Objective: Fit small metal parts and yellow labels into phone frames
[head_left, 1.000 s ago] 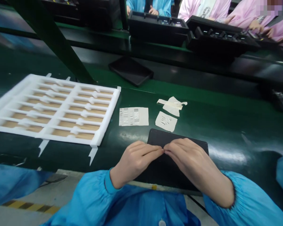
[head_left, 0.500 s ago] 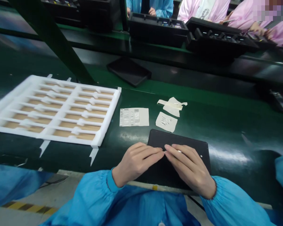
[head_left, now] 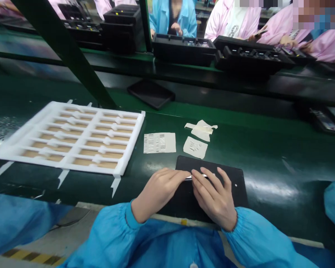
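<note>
My left hand (head_left: 162, 190) is closed, its fingertips pinching one end of a thin silvery piece (head_left: 188, 178) above the black pad (head_left: 181, 199). From the other side my right hand (head_left: 213, 195) holds the same piece, the forefinger bent over it and the outer fingers spread a little. Most of the piece is hidden behind the fingers, so its kind cannot be made out. Beyond the pad lies a pale sheet with rows of small dark strips (head_left: 169, 143). Beside it is a smaller backing sheet (head_left: 199, 152) with a few loose strips, and behind that a crumpled pale paper (head_left: 202, 130).
To the left, a white foam tray (head_left: 93, 128) with brown-bottomed slots is taped to the green bench (head_left: 254, 149). A black tray (head_left: 151, 93) lies further back, near a slanting green post (head_left: 69, 59). Co-workers sit across behind black bins (head_left: 184, 50). Blue sleeves show at both sides.
My right hand has shifted slightly left and its outer fingers have lifted apart. More of the silvery piece shows between my hands. The view has tilted up a little.
</note>
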`<state>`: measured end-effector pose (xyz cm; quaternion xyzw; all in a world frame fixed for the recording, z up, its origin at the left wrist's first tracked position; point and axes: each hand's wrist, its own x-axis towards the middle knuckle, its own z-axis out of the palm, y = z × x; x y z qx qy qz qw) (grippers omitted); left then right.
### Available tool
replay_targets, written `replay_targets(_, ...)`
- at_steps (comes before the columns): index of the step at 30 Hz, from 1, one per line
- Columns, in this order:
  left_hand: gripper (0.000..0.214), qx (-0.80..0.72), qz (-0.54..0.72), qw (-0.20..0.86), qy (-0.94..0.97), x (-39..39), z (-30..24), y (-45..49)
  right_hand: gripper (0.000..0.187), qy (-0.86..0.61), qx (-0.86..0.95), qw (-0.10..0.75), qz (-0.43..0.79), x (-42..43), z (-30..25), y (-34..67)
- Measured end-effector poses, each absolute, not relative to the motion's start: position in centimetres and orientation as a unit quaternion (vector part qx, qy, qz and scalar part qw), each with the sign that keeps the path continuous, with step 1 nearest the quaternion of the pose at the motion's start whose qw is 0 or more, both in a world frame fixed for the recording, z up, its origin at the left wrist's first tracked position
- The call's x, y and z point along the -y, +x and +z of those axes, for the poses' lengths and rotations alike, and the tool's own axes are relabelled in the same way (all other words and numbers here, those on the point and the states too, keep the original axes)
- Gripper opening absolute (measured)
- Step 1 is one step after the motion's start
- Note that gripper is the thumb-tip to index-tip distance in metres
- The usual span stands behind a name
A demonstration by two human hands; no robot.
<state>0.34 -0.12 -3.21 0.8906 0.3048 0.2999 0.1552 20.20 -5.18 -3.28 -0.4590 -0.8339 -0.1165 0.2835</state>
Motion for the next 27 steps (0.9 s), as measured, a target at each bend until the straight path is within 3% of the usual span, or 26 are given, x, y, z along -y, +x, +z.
replay_targets(4, 0.029, -0.329, 0.274, 0.143, 0.892, 0.4, -3.0, 0.4, 0.034, -0.511, 0.799, 0.314, -0.029, 5.4, -2.9, 19.7)
replay_targets(8, 0.038, -0.335, 0.254, 0.157, 0.894, 1.1, -2.4, 0.5, 0.040, -0.539, 0.722, 0.433, 0.007, 5.5, -1.7, 21.0)
replay_targets(13, 0.040, -0.353, 0.190, 0.220, 0.889, 1.2, -0.5, -1.7, 0.026, -0.587, 0.608, 0.534, 0.025, 5.4, -1.5, 23.7)
replay_targets(17, 0.028, -0.403, 0.200, 0.222, 0.865, 0.5, 2.6, -7.7, 0.022, -0.643, 0.547, 0.529, 0.082, 5.6, -3.3, 24.9)
replay_targets(22, 0.017, -0.520, 0.229, 0.066, 0.820, -1.8, 5.5, -19.2, 0.034, -0.697, 0.524, 0.470, 0.137, 5.2, -5.9, 25.0)
replay_targets(27, 0.049, -0.603, 0.173, -0.039, 0.778, -5.3, 4.3, -29.3, 0.044, -0.732, 0.501, 0.432, 0.163, 4.9, -6.5, 24.9)
